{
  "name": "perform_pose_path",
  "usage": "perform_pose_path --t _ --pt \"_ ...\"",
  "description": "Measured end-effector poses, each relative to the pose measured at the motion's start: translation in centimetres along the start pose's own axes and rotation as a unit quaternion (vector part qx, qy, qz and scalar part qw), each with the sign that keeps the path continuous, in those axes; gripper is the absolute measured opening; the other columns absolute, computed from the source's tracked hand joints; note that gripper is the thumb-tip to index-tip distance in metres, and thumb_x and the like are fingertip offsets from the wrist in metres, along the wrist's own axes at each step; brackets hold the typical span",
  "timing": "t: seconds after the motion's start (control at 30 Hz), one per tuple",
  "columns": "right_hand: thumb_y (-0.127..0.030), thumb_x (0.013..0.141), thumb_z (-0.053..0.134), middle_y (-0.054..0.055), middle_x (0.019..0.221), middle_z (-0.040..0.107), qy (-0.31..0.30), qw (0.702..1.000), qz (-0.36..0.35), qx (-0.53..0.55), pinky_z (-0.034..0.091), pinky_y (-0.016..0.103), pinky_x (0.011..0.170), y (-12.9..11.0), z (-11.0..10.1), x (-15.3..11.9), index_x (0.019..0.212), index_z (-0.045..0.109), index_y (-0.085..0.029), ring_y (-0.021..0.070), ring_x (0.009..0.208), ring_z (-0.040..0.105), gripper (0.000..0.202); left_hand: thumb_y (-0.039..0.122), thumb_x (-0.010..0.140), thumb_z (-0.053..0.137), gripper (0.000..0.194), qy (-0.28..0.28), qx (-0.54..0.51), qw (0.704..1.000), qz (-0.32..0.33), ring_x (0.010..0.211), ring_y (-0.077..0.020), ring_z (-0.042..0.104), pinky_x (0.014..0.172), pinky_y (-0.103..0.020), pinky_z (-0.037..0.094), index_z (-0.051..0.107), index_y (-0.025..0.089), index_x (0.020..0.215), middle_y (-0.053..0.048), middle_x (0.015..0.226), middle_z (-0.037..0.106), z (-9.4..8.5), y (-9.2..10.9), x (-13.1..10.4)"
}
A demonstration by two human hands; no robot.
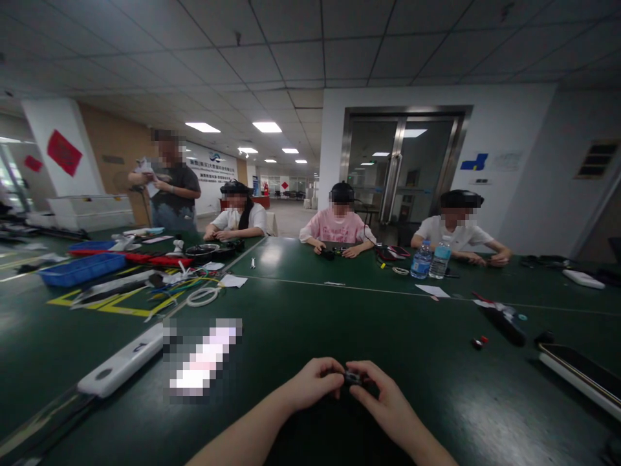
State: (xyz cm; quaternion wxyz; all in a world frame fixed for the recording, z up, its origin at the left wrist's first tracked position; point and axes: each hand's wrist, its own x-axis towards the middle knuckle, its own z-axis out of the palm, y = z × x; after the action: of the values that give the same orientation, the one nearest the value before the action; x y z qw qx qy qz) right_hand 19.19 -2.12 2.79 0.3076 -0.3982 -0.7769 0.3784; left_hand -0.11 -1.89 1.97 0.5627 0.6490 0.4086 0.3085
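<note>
Low in the middle of the head view, a small dark part (352, 377) with a greyish patch is held just above the green table; its kind is too small to tell. My right hand (381, 391) pinches it between thumb and fingers from the right. From the left, my left hand (317, 383) is closed, its thumb and fingertips pressed together at the part's near end. The fingers cover much of the part. Both forearms reach in from the bottom edge.
Left on the green table (291, 323) lie a white power strip (123, 362), a blurred-out bright slab (206, 362), a coiled white cable (202, 296) and a blue tray (82, 268). Bottles (421, 261), a small red-and-black piece (479, 342) and a flat device (582, 375) are right. Several people sit opposite.
</note>
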Motion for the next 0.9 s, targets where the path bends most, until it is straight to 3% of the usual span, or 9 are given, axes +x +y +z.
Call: perform_pose_path --t 0.17,0.43,0.6,0.8,0.9 --pt "-0.033 0.083 0.048 0.003 0.104 0.059 -0.018 1.000 0.000 0.016 0.041 0.033 0.090 -0.68 -0.24 -0.11 0.103 0.061 -0.026 0.0204 0.102 0.053 0.024 0.035 0.079 0.053 0.029 -0.027 0.017 0.999 -0.008 0.068 -0.0114 0.050 0.066 -0.025 0.038 0.057 0.016 0.101 0.002 0.074 0.055 -0.21 -0.25 0.02" --pt "-0.034 0.085 0.046 0.003 0.104 0.059 -0.019 1.000 -0.014 0.018 0.042 0.034 0.089 -0.63 -0.11 -0.16 0.104 0.060 -0.027 0.0200 0.100 0.054 0.025 0.043 0.083 0.048 0.033 -0.036 0.037 0.999 0.001 0.062 -0.0094 0.046 0.061 -0.022 0.036 0.058 0.015 0.096 0.004 0.065 0.050 -0.08 0.60 -0.22" --pt "-0.036 0.080 0.054 0.004 0.104 0.059 -0.009 0.999 -0.022 0.022 0.042 0.035 0.091 -0.36 -0.05 -0.10 0.103 0.061 -0.026 0.0213 0.102 0.053 0.026 0.037 0.080 0.053 0.028 -0.007 0.052 0.999 0.000 0.066 -0.0100 0.048 0.060 -0.021 0.037 0.058 0.017 0.098 0.003 0.071 0.052 0.11 0.25 -0.21" --pt "-0.042 0.081 0.051 0.007 0.111 0.058 0.037 0.996 0.035 0.078 0.041 0.039 0.092 0.07 -0.03 0.01 0.109 0.058 -0.023 0.0235 0.104 0.053 0.035 0.033 0.077 0.057 0.029 0.031 0.058 0.997 0.048 0.079 -0.0142 0.053 0.071 -0.025 0.042 0.057 0.017 0.102 -0.002 0.090 0.058 0.45 0.03 -0.21" --pt "-0.042 0.077 0.056 0.006 0.110 0.060 0.028 0.990 0.054 0.125 0.044 0.038 0.087 -0.22 -0.15 -0.06 0.113 0.055 -0.023 0.0220 0.099 0.056 0.040 0.035 0.079 0.055 0.031 0.034 0.050 0.997 0.057 0.084 -0.0153 0.054 0.075 -0.027 0.043 0.055 0.018 0.105 -0.003 0.096 0.059 0.27 -0.09 -0.23"
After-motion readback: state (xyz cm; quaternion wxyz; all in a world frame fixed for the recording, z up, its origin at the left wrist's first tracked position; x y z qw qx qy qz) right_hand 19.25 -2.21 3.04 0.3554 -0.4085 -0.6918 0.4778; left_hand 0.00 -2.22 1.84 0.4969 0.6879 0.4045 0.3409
